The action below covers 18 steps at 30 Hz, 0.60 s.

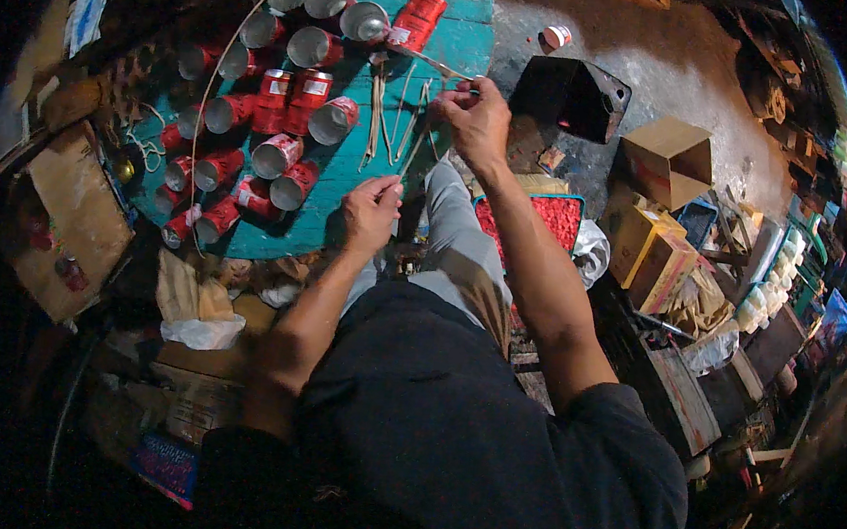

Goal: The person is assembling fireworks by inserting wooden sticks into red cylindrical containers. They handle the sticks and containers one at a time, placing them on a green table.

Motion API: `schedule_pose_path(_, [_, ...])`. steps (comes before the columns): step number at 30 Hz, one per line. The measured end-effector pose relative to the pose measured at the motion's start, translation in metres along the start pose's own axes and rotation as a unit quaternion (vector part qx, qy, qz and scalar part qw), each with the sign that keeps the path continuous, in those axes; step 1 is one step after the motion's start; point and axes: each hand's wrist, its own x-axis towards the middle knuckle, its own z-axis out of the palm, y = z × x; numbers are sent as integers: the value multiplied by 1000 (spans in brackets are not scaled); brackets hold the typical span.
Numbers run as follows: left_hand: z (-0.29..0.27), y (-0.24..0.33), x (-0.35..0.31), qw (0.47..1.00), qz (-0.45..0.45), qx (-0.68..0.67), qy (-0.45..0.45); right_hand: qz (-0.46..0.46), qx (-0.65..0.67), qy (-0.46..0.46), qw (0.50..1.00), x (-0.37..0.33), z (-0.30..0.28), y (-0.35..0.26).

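My left hand (pixel 370 213) is closed in a pinch at the near right edge of the teal table (pixel 333 235). It grips the end of a thin pale cord (pixel 414 154), which rises toward my right hand (pixel 476 127). My right hand is farther off, its fingers curled together around the cord. A thin, light, stick-like thing (pixel 445 69) runs from its fingertips toward a red can (pixel 419 20) lying on its side. Several loose pale cords (pixel 377 111) lie on the table left of my right hand.
Many red cans with open silvery ends (pixel 316 47) crowd the table's left. A long thin curved strip (pixel 200 115) crosses them. To the right are a black container (pixel 574 97), an open cardboard box (pixel 667 161) and a red-filled tray (pixel 543 218) by my leg.
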Motion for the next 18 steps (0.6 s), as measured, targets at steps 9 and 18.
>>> schedule_pose_path(9, [20, -3, -5, 999, 22, 13, -20, -70, -99, -7, 993, 23, -27, -26])
schedule_pose_path(18, [14, -10, 5, 998, 14, -53, -5, 32, -70, -104, 992, -96, -48, 17])
